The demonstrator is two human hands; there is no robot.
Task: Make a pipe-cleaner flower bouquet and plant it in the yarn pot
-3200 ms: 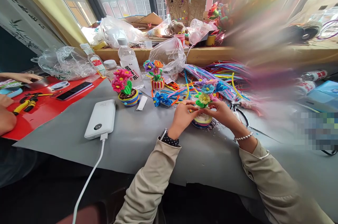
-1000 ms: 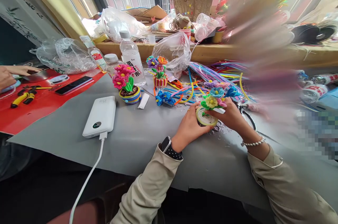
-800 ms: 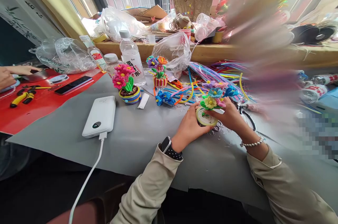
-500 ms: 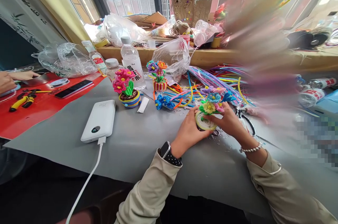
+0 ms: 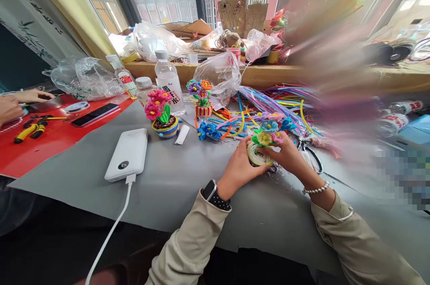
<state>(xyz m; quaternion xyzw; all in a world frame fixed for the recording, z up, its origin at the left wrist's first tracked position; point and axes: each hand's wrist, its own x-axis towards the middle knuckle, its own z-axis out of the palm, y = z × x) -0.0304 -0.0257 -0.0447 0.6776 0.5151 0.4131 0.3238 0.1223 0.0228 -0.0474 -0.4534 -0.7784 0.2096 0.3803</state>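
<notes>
Holding a small round pot of pipe-cleaner flowers in yellow, blue and pink (image 5: 264, 142) between both hands, just above the grey table (image 5: 174, 177). Cupping the pot's near side with the left hand (image 5: 239, 166), fingers curled around the pale wrapped rim. Pinching the far side with the right hand (image 5: 289, 156), thumb and fingertips closed on the pot just under the green leaves.

Compared with a few seconds ago: now tilting the pot toward the camera, showing its rim and side, where before it was standing flat on the table with both hands working at the blossoms. Over the last second, lowering it slightly and drawing it nearer the table again, grip unchanged. Judging from this, turning and inspecting the pot rather than adding new pieces.

Lying nearby, untouched: a finished pink-flower pot with a blue and yellow base (image 5: 161, 115), a white power bank with its cable (image 5: 127, 154), a clear water bottle (image 5: 169, 80), loose coloured pipe cleaners (image 5: 282, 99).
</notes>
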